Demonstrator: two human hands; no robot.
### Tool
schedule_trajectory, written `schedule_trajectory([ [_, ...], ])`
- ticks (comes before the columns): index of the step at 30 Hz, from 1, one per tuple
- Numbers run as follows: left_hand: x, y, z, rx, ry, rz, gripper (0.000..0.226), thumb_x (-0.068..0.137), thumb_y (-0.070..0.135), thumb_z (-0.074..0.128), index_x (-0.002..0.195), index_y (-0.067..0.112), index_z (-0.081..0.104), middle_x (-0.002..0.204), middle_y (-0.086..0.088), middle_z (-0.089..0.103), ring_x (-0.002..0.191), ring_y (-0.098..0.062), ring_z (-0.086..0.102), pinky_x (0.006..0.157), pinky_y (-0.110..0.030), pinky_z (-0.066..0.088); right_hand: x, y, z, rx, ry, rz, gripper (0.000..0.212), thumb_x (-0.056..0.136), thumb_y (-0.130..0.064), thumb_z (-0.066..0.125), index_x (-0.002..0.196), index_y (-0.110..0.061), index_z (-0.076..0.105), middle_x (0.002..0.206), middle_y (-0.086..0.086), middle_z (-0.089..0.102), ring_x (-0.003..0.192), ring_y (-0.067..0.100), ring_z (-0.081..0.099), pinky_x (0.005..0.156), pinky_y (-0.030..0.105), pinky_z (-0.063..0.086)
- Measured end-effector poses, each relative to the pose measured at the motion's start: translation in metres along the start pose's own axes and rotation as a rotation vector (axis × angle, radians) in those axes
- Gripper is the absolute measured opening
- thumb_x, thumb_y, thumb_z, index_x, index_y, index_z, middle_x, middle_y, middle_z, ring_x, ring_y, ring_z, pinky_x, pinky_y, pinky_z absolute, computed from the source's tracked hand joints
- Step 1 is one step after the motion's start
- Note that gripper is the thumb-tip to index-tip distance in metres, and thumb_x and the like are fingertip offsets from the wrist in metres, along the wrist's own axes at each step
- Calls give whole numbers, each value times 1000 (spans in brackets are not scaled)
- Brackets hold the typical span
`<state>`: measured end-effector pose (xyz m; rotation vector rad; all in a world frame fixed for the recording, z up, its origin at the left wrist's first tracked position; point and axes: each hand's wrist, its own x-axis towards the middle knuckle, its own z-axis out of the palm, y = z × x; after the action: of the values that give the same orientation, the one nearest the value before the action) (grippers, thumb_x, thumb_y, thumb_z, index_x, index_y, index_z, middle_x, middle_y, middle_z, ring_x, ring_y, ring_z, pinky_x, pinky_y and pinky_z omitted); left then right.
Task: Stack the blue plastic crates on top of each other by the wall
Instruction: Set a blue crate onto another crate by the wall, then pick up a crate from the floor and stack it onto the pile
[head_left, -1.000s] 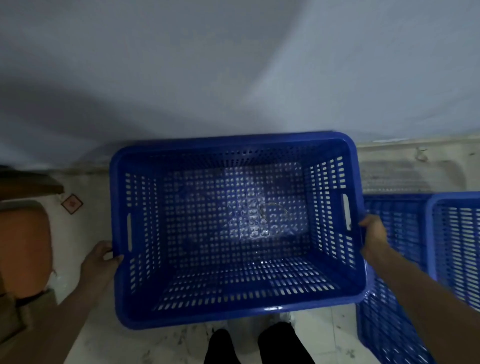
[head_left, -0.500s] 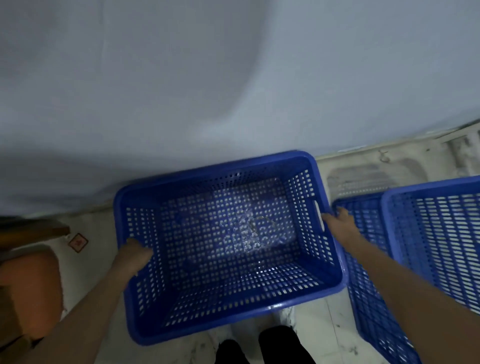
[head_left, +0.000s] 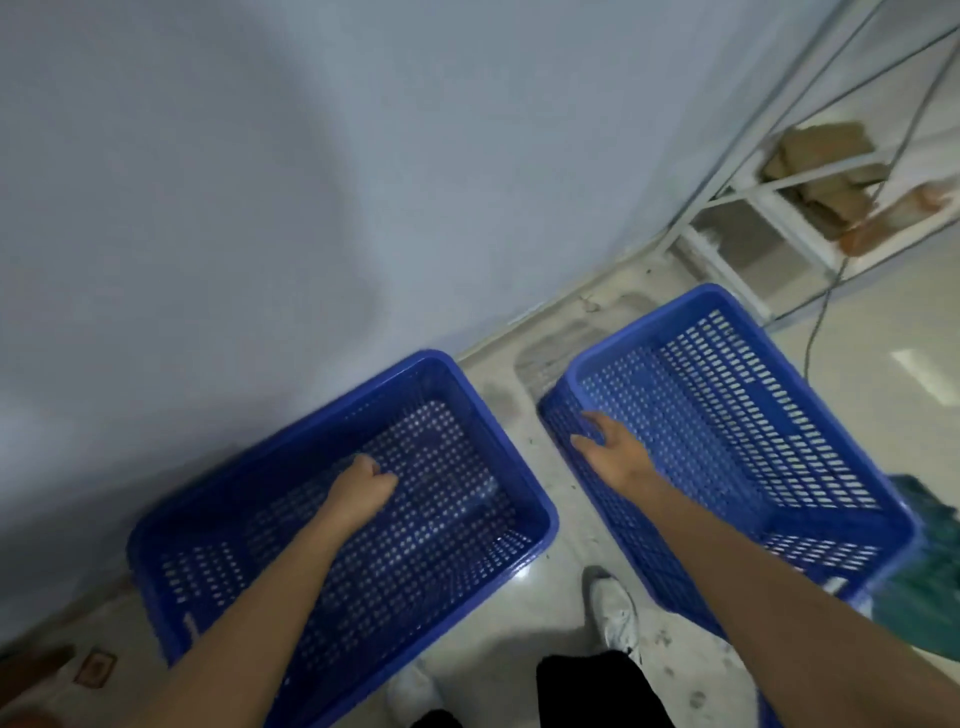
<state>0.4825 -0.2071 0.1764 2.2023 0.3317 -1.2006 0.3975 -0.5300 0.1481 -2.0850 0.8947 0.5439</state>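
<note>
A blue perforated crate (head_left: 441, 530) stands on the floor against the wall, empty. My left hand (head_left: 363, 488) hovers over its inside with the fingers curled shut, holding nothing. A second blue crate (head_left: 727, 415) stands to the right, slightly apart from the first and angled away from the wall. My right hand (head_left: 608, 447) is at its near-left rim, with the fingers hooked over the edge. More blue perforated wall shows below that rim; I cannot tell if it belongs to another crate underneath.
The pale wall (head_left: 260, 208) runs diagonally behind both crates. A white metal shelf frame (head_left: 753, 208) with brown packages (head_left: 821, 150) stands at the upper right, with a cable (head_left: 815, 338) hanging down. Green cloth (head_left: 930, 571) lies right of the crates. My white shoe (head_left: 613, 613) is between them.
Both hands have let go of the left crate, which now rests on the floor. My view has swung right, and my right hand has moved onto the right crate's rim.
</note>
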Motion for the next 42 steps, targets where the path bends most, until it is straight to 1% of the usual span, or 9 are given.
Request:
schedule_trajectory([
  [5, -16, 84, 87, 44, -48, 55, 32, 92, 31, 50, 118, 14, 48, 110, -6, 58, 96, -21, 56, 71, -29, 40, -4, 65, -82, -20, 75, 29, 56, 89, -36, 59, 141, -25, 41, 147, 13, 41, 130, 30, 45, 109, 35, 35],
  [10, -17, 167, 195, 13, -84, 93, 16, 91, 17, 55, 83, 10, 43, 81, -8, 50, 73, -21, 48, 68, -34, 42, 1, 158, -168, -27, 117, 61, 60, 89, -42, 58, 143, -28, 38, 146, 10, 41, 127, 31, 47, 103, 40, 42],
  [17, -1, 249, 324, -44, -181, 75, 8, 92, 23, 57, 88, 20, 51, 90, -6, 60, 86, -21, 57, 88, -33, 47, 35, 272, -249, -137, 97, 88, 64, 90, -41, 57, 146, -26, 31, 153, 12, 32, 136, 33, 36, 104, 47, 41],
  [19, 19, 251, 351, -2, -181, 20, 39, 84, 33, 56, 114, 9, 61, 120, -20, 62, 106, -35, 60, 97, -44, 49, 49, 300, -261, -166, 109, 79, 63, 90, -32, 59, 146, -23, 32, 151, 14, 35, 135, 34, 37, 102, 47, 42],
  [21, 38, 245, 372, 23, -131, -83, 63, 83, 33, 56, 135, -3, 50, 136, -24, 53, 117, -41, 55, 102, -47, 47, 63, 324, -268, -208, 104, 91, 64, 89, -26, 60, 146, -21, 32, 148, 15, 36, 133, 35, 38, 102, 49, 41],
  [24, 54, 237, 399, 59, -35, -171, 70, 83, 31, 58, 139, -9, 43, 141, -25, 48, 120, -41, 53, 102, -45, 46, 86, 353, -276, -297, 121, 110, 62, 89, -22, 59, 145, -21, 33, 144, 13, 39, 129, 35, 41, 103, 50, 39],
  [29, 92, 215, 419, 154, 108, -359, 88, 93, 36, 57, 154, -3, 6, 156, -23, 18, 133, -40, 35, 105, -44, 41, 127, 394, -290, -367, 161, 151, 60, 90, -21, 53, 145, -16, 30, 144, 14, 38, 127, 35, 40, 101, 47, 38],
  [35, 135, 184, 410, -48, 124, -371, 63, 89, 22, 62, 143, -2, 39, 129, -23, 55, 110, -38, 59, 95, -49, 52, 170, 412, -291, -370, 192, 149, 64, 90, -15, 49, 148, -15, 23, 150, 14, 33, 131, 36, 38, 102, 47, 37],
  [42, 154, 161, 409, -87, 229, -248, 31, 92, 16, 56, 118, 0, 57, 113, -21, 62, 101, -39, 63, 91, -52, 54, 209, 396, -280, -344, 182, 60, 64, 91, -13, 47, 149, -17, 21, 149, 13, 34, 129, 36, 40, 102, 46, 38],
])
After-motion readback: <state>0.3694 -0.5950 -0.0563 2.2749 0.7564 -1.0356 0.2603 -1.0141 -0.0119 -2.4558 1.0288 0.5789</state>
